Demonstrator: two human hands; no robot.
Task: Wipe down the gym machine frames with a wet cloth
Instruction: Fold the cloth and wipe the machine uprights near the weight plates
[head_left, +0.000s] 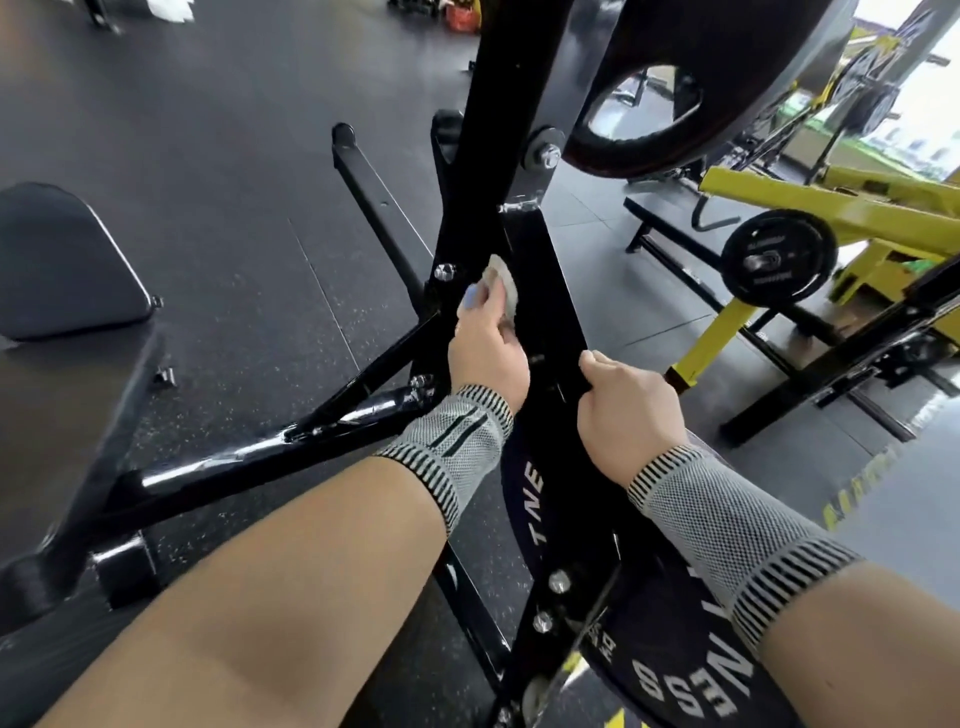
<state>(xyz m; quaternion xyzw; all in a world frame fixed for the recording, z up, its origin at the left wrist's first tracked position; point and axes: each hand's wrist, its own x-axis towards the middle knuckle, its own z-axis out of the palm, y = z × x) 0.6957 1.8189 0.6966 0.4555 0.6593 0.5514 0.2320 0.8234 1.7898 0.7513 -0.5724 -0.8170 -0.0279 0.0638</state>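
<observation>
A black gym machine frame (545, 291) rises through the middle of the view. My left hand (485, 353) grips a small grey cloth (505, 286) and presses it against the left side of the slanted black bar. My right hand (626, 400) grips the right edge of the same bar a little lower. Both wrists wear grey knitted bands with black stripes.
A black padded seat (62, 260) lies at the left. Black base struts (270, 452) spread over the dark rubber floor. A large weight plate (691, 649) sits below my right arm, another hangs at top (701, 88). A yellow machine (831, 223) with a plate stands to the right.
</observation>
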